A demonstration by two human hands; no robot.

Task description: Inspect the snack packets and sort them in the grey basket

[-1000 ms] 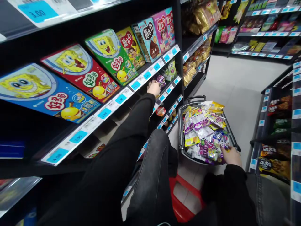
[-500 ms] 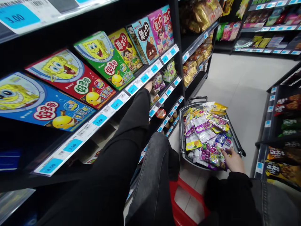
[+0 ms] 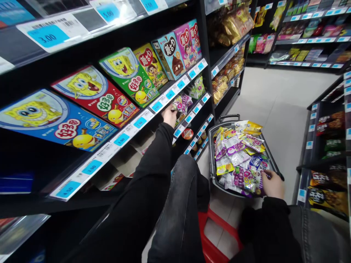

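At the lower shelf on the left, my left hand (image 3: 170,117) is closed on the edge of a purple-and-white candy bag (image 3: 181,103). The bag is partly under the shelf lip, and some of my fingers are hidden behind it. A green candy bag (image 3: 197,87) stands farther along the same shelf. My right hand (image 3: 273,184) pinches the right end of a purple candy bag with grapes on it (image 3: 246,179). That bag lies on top of a heap of purple, yellow and blue candy bags, inside a dark shopping basket (image 3: 211,153) on the floor.
Snack boxes with cartoon faces (image 3: 82,87) line the shelf above my left arm. A price-label strip (image 3: 141,122) runs along its edge. Below my knees is a red stool (image 3: 207,233). Another rack of snack bags (image 3: 327,179) stands to the right, beside tiled floor (image 3: 274,95).
My left hand has come back out from under the shelf edge, bringing the purple-and-white bag slightly toward me. My right hand stays at the grape candy bag. The view has shifted a little.
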